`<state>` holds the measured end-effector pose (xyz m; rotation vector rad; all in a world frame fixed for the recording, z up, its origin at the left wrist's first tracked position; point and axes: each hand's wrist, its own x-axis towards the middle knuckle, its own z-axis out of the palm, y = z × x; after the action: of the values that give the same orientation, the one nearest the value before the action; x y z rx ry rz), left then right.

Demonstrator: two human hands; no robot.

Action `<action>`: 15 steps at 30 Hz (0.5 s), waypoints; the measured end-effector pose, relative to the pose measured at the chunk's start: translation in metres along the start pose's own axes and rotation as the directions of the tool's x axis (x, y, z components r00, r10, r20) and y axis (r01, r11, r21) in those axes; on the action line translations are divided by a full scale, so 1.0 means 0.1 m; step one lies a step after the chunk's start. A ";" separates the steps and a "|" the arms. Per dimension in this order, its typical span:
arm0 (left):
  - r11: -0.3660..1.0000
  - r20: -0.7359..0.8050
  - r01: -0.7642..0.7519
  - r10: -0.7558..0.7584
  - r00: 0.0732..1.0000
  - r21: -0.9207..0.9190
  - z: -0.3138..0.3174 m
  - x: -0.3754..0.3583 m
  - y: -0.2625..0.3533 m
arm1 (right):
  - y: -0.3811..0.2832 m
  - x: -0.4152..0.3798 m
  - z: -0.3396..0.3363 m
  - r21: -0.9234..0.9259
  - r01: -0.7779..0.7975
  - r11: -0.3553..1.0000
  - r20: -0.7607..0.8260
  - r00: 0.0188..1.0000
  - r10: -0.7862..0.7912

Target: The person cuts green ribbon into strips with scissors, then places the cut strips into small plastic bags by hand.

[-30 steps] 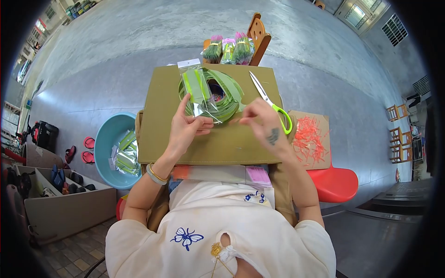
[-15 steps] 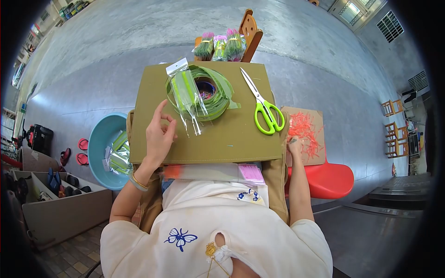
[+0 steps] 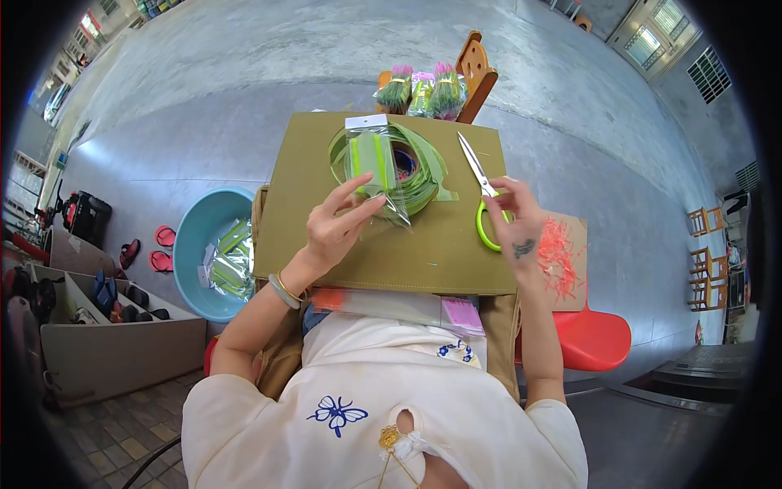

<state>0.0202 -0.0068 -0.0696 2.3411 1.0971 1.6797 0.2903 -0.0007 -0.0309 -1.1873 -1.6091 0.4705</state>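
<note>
My left hand (image 3: 336,222) is at the lower end of a clear plastic packet (image 3: 371,159) with green strips inside, its thumb and fingers spread over the packet's edge. The packet lies on a coil of green ribbon (image 3: 425,175) on the olive board (image 3: 326,261). My right hand (image 3: 517,220) is over the handles of the green scissors (image 3: 490,213), fingers bent; whether it holds anything is hidden. The scissors' blades point away from me.
At the left stand a blue basin (image 3: 189,269) with packets and a shoe rack (image 3: 122,346). Orange strips (image 3: 558,257) lie on cardboard at the right, by a red stool (image 3: 599,341). Bundles (image 3: 445,91) sit on a wooden chair (image 3: 476,73). Long plastic bags (image 3: 391,306) lie at my lap.
My right hand has moved from the orange strips to above the scissors' handles. My left hand has reached forward to the packet's lower end. The whole view has shifted slightly.
</note>
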 end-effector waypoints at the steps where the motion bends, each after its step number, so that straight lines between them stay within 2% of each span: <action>1: 0.999 0.032 -0.041 0.041 0.999 -0.001 -0.04 0.01 0.05 | -0.19 -0.04 0.20 0.087 0.118 0.989 0.093 0.988 -0.126; 3: 0.993 0.094 -0.121 0.121 0.988 -0.005 -0.12 0.02 0.15 | -0.31 -0.16 0.53 0.174 0.292 0.940 0.177 0.930 -0.321; 6: 0.997 0.048 -0.029 0.033 0.998 -0.078 -0.10 -0.03 0.26 | -0.31 -0.25 0.73 0.056 0.547 0.835 0.152 0.822 -0.549; 12: 0.987 0.122 0.023 -0.004 0.993 -0.159 -0.09 -0.09 0.25 | -0.16 -0.36 0.75 0.222 0.391 0.893 0.114 0.899 -0.422; 15: 0.939 0.190 0.235 -0.190 0.963 -0.253 -0.06 -0.15 0.23 | -0.14 -0.40 0.72 0.396 0.025 0.918 0.209 0.971 -0.117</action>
<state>0.0242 -0.0346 -0.0696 2.0636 0.9773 1.4324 0.2189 -0.0233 -0.0679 -0.7893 -1.6467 0.8638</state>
